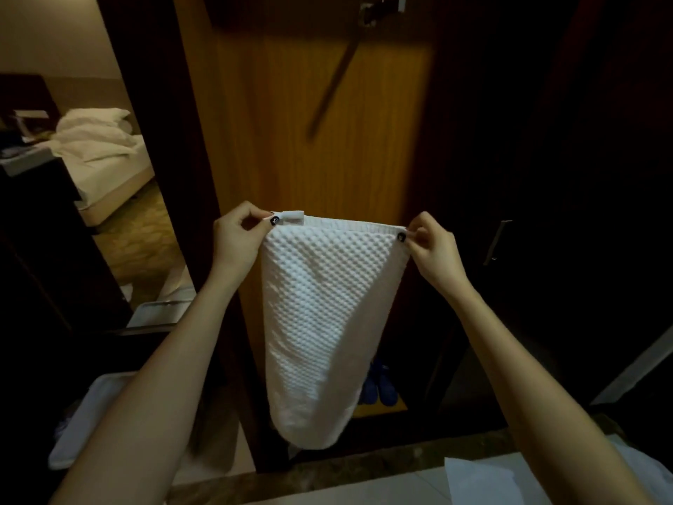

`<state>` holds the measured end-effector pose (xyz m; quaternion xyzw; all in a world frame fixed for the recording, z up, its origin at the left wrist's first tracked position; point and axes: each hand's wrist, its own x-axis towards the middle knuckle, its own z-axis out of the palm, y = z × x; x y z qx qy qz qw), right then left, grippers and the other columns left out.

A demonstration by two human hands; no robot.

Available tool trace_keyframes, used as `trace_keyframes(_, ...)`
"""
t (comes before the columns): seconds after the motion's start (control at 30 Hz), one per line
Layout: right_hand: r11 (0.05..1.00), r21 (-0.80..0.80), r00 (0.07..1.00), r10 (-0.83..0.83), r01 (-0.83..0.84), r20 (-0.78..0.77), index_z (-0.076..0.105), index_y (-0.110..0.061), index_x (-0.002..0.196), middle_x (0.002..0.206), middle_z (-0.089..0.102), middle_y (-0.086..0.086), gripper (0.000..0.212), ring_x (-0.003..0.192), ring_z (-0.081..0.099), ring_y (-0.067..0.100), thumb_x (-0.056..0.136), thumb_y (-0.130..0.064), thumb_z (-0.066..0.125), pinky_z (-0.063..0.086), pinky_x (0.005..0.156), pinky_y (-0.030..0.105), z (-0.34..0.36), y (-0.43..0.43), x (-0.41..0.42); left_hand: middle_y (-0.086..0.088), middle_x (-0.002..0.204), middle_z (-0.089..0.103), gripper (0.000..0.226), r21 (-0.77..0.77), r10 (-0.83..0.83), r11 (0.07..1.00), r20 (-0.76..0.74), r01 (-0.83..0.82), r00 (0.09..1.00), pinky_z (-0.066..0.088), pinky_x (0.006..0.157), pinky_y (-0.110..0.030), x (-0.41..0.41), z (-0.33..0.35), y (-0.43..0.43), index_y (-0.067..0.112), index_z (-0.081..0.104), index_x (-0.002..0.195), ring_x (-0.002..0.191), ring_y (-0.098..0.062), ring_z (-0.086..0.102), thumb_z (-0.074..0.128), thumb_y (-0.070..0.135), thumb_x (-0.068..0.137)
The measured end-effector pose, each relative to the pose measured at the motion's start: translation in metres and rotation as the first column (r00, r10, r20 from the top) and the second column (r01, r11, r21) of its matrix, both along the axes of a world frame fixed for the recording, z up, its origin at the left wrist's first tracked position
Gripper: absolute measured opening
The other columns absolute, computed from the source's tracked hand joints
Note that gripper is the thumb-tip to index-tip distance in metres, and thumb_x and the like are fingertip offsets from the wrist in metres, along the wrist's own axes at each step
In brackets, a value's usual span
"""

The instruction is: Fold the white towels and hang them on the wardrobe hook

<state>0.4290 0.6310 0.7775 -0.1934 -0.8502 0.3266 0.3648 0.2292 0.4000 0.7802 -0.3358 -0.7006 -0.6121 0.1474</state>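
My one head camera looks forward and down, close over the left hand (236, 236) and right hand (435, 249), facing the wardrobe door (320, 122).

hands 2: left hand (236, 236), right hand (435, 251) | white towel (327, 315) 1, centre of frame | blue shoes (380, 386) 2, lower centre | bed (116, 176) 1, upper left; pillows on it too heaped to count | door handle (498, 242) 1, right

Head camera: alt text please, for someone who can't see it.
The left hand and right hand pinch the top corners of a white waffle-textured towel, holding it up so it hangs before a wooden wardrobe panel. A metal hook is mounted above; a bed shows at far left.
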Motion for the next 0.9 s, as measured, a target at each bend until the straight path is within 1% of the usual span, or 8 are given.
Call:
trace_keyframes(0.13, 1.000, -0.003, 0.999, -0.019, 0.019, -0.047, 0.049, 0.000, 0.093, 0.084, 0.063, 0.014, 0.017, 0.076, 0.059, 0.019, 0.093, -0.013, 0.061, 0.043, 0.063, 0.032, 0.013, 0.012, -0.012, 0.015, 0.073, 0.059, 0.012, -0.132, 0.009, 0.991, -0.127, -0.026, 0.992, 0.041, 0.064, -0.012, -0.007, -0.001, 0.005, 0.012, 0.061, 0.075, 0.070, 0.006, 0.054, 0.067, 0.008, 0.084)
trace_keyframes(0.23, 0.997, 0.068, 0.997, -0.036, 0.040, -0.064, 0.052, -0.008, 0.095, 0.075, 0.062, 0.006, 0.010, 0.061, 0.054, 0.012, 0.092, -0.014, 0.060, 0.040, 0.054, 0.028, 0.019, 0.015, -0.012, 0.011, 0.070, 0.057, 0.015, -0.150, 0.008, 0.988, -0.157, -0.032, 0.988, 0.036, 0.057, -0.011, -0.005, -0.003, 0.012, 0.013, 0.059, 0.073, 0.064, 0.004, 0.052, 0.068, 0.007, 0.083)
trace_keyframes(0.37, 0.983, 0.170, 0.998, -0.068, 0.064, 0.016, 0.063, -0.015, 0.122, 0.083, 0.063, -0.007, 0.032, 0.064, 0.057, 0.003, 0.090, -0.013, 0.061, 0.047, 0.063, 0.020, 0.015, 0.012, -0.005, 0.006, 0.069, 0.054, 0.023, -0.146, 0.049, 0.988, 0.027, -0.045, 0.998, 0.035, 0.052, -0.017, 0.011, -0.017, 0.032, 0.020, 0.053, 0.074, 0.061, -0.007, 0.048, 0.069, 0.006, 0.081)
trace_keyframes(0.47, 0.997, 0.065, 0.999, -0.032, 0.030, 0.034, 0.070, -0.014, 0.116, 0.085, 0.065, -0.012, 0.033, 0.068, 0.059, -0.006, 0.086, -0.005, 0.061, 0.043, 0.065, 0.008, 0.010, 0.005, 0.005, 0.005, 0.068, 0.049, 0.027, -0.057, -0.002, 0.998, 0.171, 0.012, 0.985, 0.035, 0.051, -0.017, 0.024, -0.026, 0.047, 0.021, 0.051, 0.080, 0.060, -0.010, 0.046, 0.071, 0.003, 0.079)
trace_keyframes(0.6, 0.985, -0.141, 0.995, 0.100, -0.098, 0.007, 0.074, -0.009, 0.096, 0.084, 0.073, -0.001, 0.021, 0.073, 0.070, 0.010, 0.086, 0.002, 0.060, 0.058, 0.064, 0.026, 0.009, -0.014, 0.008, 0.008, 0.073, 0.057, 0.028, 0.022, -0.088, 0.996, 0.183, 0.086, 0.979, 0.042, 0.053, -0.009, 0.045, -0.022, 0.066, 0.027, 0.054, 0.076, 0.065, 0.000, 0.054, 0.075, 0.007, 0.079)
trace_keyframes(0.7, 0.936, -0.284, 0.975, 0.220, -0.207, 0.013, 0.070, -0.005, 0.096, 0.088, 0.074, 0.012, 0.011, 0.075, 0.073, 0.013, 0.087, 0.001, 0.067, 0.058, 0.068, 0.023, 0.017, -0.029, 0.005, 0.006, 0.075, 0.062, 0.020, 0.058, -0.161, 0.986, 0.100, 0.155, 0.982, 0.046, 0.059, -0.010, 0.061, -0.014, 0.075, 0.016, 0.057, 0.078, 0.067, 0.006, 0.058, 0.075, 0.008, 0.080)
trace_keyframes(0.8, 0.922, -0.268, 0.951, 0.303, -0.278, 0.058, 0.065, -0.007, 0.104, 0.093, 0.073, 0.007, 0.022, 0.082, 0.072, 0.007, 0.085, 0.004, 0.068, 0.056, 0.072, 0.018, 0.024, -0.036, 0.006, 0.005, 0.077, 0.064, 0.017, 0.129, -0.236, 0.967, 0.139, 0.218, 0.962, 0.049, 0.061, -0.012, 0.066, -0.004, 0.075, 0.014, 0.059, 0.079, 0.069, 0.006, 0.062, 0.073, 0.004, 0.081)
trace_keyframes(0.9, 0.940, -0.169, 0.953, 0.304, -0.297, 0.017, 0.065, -0.002, 0.105, 0.094, 0.073, 0.011, 0.015, 0.081, 0.073, 0.011, 0.090, 0.001, 0.065, 0.057, 0.074, 0.021, 0.029, -0.041, 0.009, 0.003, 0.083, 0.067, 0.016, 0.212, -0.412, 0.907, 0.263, 0.365, 0.872, 0.050, 0.060, -0.012, 0.064, 0.001, 0.067, 0.015, 0.063, 0.084, 0.073, 0.003, 0.066, 0.069, 0.000, 0.083)
